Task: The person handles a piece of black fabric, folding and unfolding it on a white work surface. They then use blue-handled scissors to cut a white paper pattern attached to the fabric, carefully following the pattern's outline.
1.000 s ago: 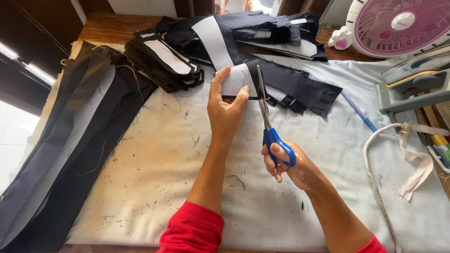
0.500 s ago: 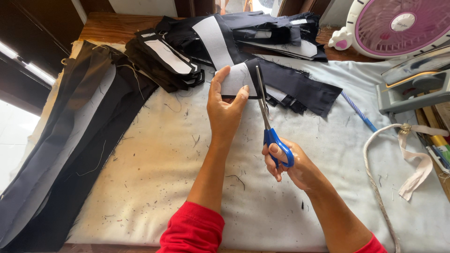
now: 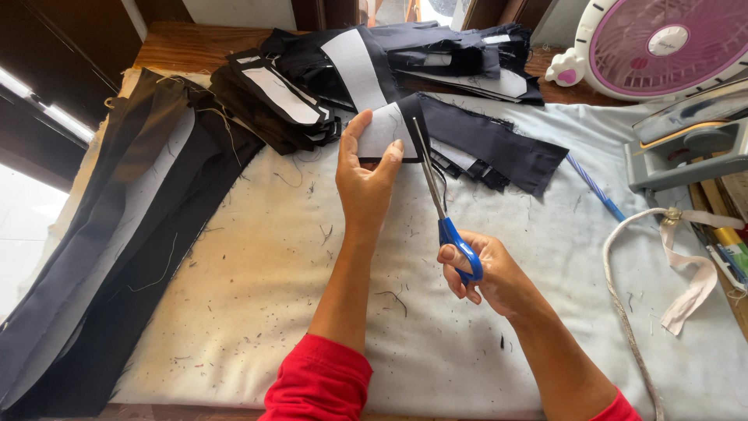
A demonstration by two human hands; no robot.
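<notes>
My left hand [image 3: 366, 175] pinches a small dark fabric piece backed with white interfacing [image 3: 386, 131], lifted just above the padded table. My right hand [image 3: 487, 273] grips blue-handled scissors [image 3: 438, 199], and the blades meet the right edge of that piece. A long dark fabric strip [image 3: 499, 144] trails off to the right behind the blades. Both forearms wear red sleeves.
Stacks of dark cut pieces with white interfacing [image 3: 273, 101] lie at the back. Long dark fabric panels [image 3: 117, 234] hang over the left edge. A pink fan [image 3: 662, 43], a grey tool [image 3: 686, 140], a blue pen [image 3: 592, 187] and a cloth tape [image 3: 686, 273] sit at right.
The scissors have edged slightly forward along the piece's right edge; both hands otherwise stay where they were.
</notes>
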